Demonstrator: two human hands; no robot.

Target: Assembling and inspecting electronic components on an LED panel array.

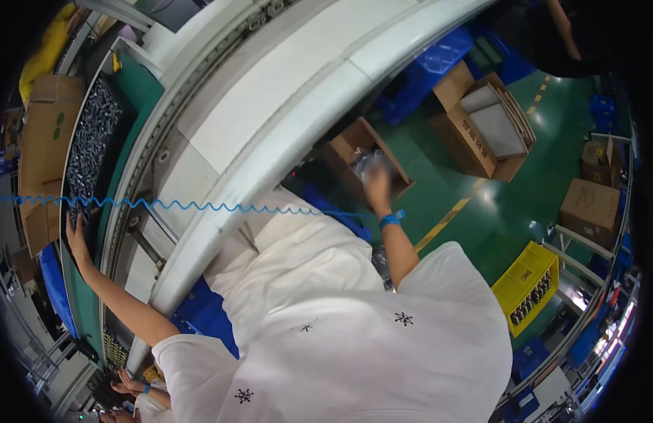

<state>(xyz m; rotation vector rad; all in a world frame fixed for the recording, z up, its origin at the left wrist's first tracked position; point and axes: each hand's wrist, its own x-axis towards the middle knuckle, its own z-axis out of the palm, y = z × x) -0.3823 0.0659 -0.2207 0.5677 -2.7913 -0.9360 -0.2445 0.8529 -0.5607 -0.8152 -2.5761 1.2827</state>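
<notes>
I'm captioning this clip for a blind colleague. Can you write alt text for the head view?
A person in a white shirt reaches the right hand into an open cardboard box on the green floor, touching a clear plastic bag. The left hand rests at the edge of a tray of small dark parts beside a curved white conveyor.

We see the left hand (77, 236) stretched far out to the left, fingers extended, arm nearly straight; the right hand (376, 185) reaches forward, blurred, its grip indiscernible.

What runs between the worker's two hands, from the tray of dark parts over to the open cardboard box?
In the head view, a blue coiled cord stretches from near the left hand across the white conveyor to the right hand.
</notes>
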